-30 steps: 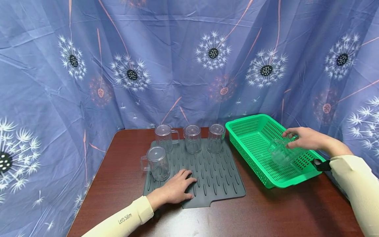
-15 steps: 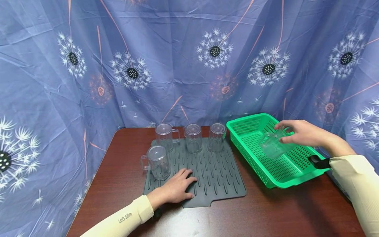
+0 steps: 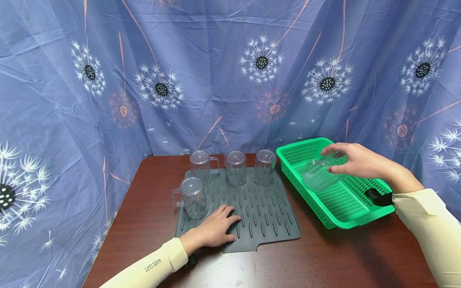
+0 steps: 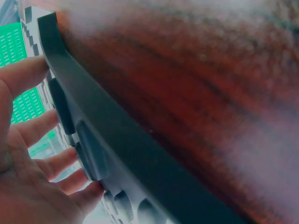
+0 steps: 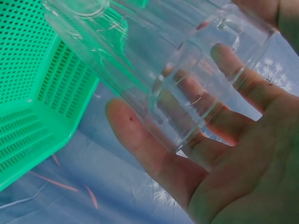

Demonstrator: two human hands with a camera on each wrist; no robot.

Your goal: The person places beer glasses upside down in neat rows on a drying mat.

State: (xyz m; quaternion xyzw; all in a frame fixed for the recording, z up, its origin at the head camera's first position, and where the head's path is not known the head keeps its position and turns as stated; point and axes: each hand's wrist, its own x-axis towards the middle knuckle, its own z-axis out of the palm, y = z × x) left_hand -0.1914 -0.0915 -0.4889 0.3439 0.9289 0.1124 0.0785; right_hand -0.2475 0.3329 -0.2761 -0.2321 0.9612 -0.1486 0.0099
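Observation:
My right hand (image 3: pixel 363 162) holds a clear glass mug (image 3: pixel 317 176), tilted, over the green plastic basket (image 3: pixel 360 221). In the right wrist view the fingers (image 5: pixel 133 128) reach along the side of the mug (image 5: pixel 135 56), and some show through the glass. My left hand (image 3: pixel 213 228) rests with spread fingers on the dark grey drying mat (image 3: pixel 259 216). Its fingertips touch the ribbed top near the mat's edge in the left wrist view. Beyond the left hand, a glass mug (image 3: pixel 193 200) stands upside down, handle to the left. More upturned mugs (image 3: pixel 235 170) form a row at the back of the mat.
The brown table (image 3: pixel 137 224) carries the mat in the middle and the basket on the right. A blue curtain with dandelion print (image 3: pixel 216 80) hangs right behind the table's back edge. The basket's left wall is close to the mat's back right corner.
My right hand has lifted the glass mug from low in the basket and carried it left, towards the basket's left side. My left hand has stayed in place on the mat.

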